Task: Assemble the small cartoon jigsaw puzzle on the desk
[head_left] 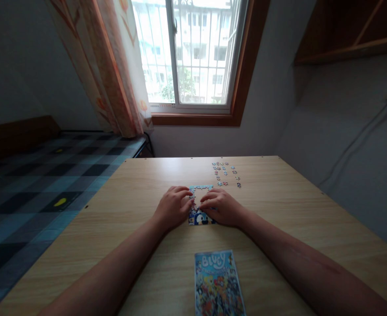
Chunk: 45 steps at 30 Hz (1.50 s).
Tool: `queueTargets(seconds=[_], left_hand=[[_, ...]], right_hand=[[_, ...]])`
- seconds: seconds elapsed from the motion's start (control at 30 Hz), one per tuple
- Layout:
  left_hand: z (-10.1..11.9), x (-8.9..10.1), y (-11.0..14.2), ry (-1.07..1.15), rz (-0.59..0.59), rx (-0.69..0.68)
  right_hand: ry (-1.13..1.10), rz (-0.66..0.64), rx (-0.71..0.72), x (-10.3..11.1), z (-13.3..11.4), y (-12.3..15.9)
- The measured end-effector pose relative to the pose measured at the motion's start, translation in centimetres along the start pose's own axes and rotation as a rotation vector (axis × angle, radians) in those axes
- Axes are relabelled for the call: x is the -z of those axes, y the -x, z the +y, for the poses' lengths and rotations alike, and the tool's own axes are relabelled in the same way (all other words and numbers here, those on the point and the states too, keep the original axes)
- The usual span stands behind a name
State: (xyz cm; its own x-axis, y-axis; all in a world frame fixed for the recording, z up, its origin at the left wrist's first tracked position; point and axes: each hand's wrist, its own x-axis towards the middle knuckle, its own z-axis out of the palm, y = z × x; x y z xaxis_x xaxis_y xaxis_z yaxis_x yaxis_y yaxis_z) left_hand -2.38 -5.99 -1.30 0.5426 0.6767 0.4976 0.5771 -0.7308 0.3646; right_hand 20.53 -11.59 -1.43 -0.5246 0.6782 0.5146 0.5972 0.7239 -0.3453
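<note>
- Near the front of the wooden table [141, 272], a box [217, 285] lies flat, its cover reading "BLUEY" in white letters; the smaller line beneath is illegible, above a crowd of colourful figures.
- Beyond it lies the partly joined puzzle [200, 219], between both hands: pale blue along the top, dark blue and white at the bottom, bare wood showing inside.
- The left hand [174, 206] curves over its left edge, the right hand [221, 207] over its right; whether either grips a piece, I cannot tell.
- Loose pieces [225, 173] are spread farther back, to the right.
</note>
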Motion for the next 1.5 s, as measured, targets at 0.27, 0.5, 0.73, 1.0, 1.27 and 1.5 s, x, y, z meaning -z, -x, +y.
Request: queueTargets(seconds=[0.27, 0.5, 0.73, 1.0, 1.27, 1.5], left_hand=[[0.4, 0.2, -0.1, -0.009, -0.103, -0.025], [0.3, 0.1, -0.2, -0.027, -0.121, -0.017], [0.5, 0.2, -0.3, -0.029, -0.139, 0.017], [0.5, 0.2, -0.2, -0.011, -0.116, 0.047], [-0.4, -0.7, -0.4, -0.095, -0.132, 0.186], [0.6, -1.1, -0.6, -0.337, -0.314, 0.245]], right_hand=[[0.007, -0.018, 0.017, 0.0, 0.1, 0.0], [0.017, -0.026, 0.02, 0.0, 0.0, 0.0], [0.016, -0.009, 0.033, 0.0, -0.2, -0.1], [0.044, 0.264, -0.024, 0.1, 0.8, 0.2], [0.076, 0.384, -0.085, 0.1, 1.6, 0.3], [0.065, 0.325, -0.084, -1.4, 1.0, -0.3]])
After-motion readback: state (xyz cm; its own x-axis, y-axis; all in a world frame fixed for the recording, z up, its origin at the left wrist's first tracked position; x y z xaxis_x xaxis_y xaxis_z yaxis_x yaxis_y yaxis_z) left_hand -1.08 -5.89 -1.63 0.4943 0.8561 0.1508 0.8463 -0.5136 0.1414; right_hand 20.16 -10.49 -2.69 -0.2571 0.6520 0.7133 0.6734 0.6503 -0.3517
